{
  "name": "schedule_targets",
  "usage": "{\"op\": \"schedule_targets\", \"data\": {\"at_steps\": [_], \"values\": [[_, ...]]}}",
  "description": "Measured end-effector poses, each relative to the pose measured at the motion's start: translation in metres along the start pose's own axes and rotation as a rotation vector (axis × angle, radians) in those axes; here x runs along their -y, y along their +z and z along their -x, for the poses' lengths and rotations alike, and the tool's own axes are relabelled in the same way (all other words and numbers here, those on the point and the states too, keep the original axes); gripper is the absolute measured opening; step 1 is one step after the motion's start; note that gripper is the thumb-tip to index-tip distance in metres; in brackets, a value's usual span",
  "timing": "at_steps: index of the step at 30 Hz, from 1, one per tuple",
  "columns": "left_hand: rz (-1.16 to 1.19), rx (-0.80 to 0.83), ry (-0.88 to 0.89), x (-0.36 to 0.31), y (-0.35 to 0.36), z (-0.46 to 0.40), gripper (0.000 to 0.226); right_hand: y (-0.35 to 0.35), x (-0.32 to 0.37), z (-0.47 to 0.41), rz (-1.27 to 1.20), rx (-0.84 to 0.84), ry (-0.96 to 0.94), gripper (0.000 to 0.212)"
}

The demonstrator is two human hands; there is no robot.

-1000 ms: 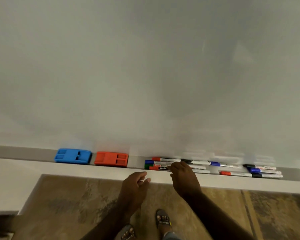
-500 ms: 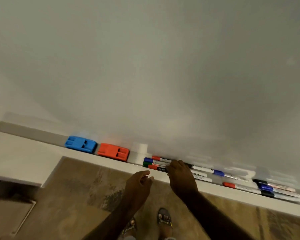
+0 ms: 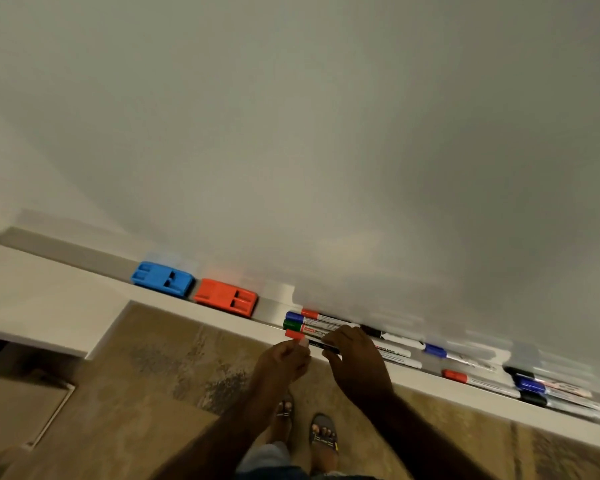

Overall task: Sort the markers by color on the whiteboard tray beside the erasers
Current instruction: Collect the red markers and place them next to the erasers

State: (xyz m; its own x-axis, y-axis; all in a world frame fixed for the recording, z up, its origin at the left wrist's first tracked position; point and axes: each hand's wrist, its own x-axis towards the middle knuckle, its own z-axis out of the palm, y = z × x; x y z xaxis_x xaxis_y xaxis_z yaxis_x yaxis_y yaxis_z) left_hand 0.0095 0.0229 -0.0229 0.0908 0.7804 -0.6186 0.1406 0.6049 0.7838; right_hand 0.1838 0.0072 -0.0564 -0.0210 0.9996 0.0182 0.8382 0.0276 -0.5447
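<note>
Pinching the red-capped marker point(image 3: 297, 335) at the tray's point(image 3: 274, 308) front lip, my left hand point(image 3: 284, 362) holds its cap while my right hand point(image 3: 355, 358) curls on the barrel, presumably to lift it clear of the mixed cluster just beside the orange eraser point(image 3: 226, 296).

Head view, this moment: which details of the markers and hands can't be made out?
- Red-capped marker: its barrel is hidden under both hands.
- Right hand: its palm covers what the fingertips grip.
- Far-right marker cluster: motion blur smears caps and labels.
- Marker labels: print too small to read.
- Whiteboard tray: cut off by the right edge.
</note>
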Motion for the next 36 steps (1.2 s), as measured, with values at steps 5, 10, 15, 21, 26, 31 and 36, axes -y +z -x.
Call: {"op": "schedule_targets", "data": {"at_steps": [5,10,15,21,26,31,36], "values": [[0.38,0.099,-0.118,-0.005,0.003,0.0,0.031,-0.004,0.031,0.018,-0.124,-0.025,-0.025,0.022],[0.476,0.144,-0.117,-0.008,-0.012,-0.002,0.033,-0.007,0.048,0.024,-0.14,0.015,-0.104,0.032],[0.602,0.104,-0.174,0.001,-0.033,-0.011,0.035,-0.011,0.032,0.004,0.017,-0.067,-0.056,0.02],[0.635,0.092,-0.181,0.005,-0.047,-0.013,0.032,-0.013,0.017,-0.025,0.241,0.03,0.009,0.026],[0.639,0.093,-0.201,0.004,-0.054,-0.017,0.029,-0.015,0.019,-0.036,0.301,0.149,0.006,0.029],[0.648,0.08,-0.213,0.007,-0.061,-0.022,0.029,-0.016,0.027,-0.044,0.36,0.241,0.026,0.031],[0.655,0.082,-0.213,0.007,-0.062,-0.023,0.029,-0.009,0.041,-0.057,0.417,0.266,-0.025,0.032]]}}
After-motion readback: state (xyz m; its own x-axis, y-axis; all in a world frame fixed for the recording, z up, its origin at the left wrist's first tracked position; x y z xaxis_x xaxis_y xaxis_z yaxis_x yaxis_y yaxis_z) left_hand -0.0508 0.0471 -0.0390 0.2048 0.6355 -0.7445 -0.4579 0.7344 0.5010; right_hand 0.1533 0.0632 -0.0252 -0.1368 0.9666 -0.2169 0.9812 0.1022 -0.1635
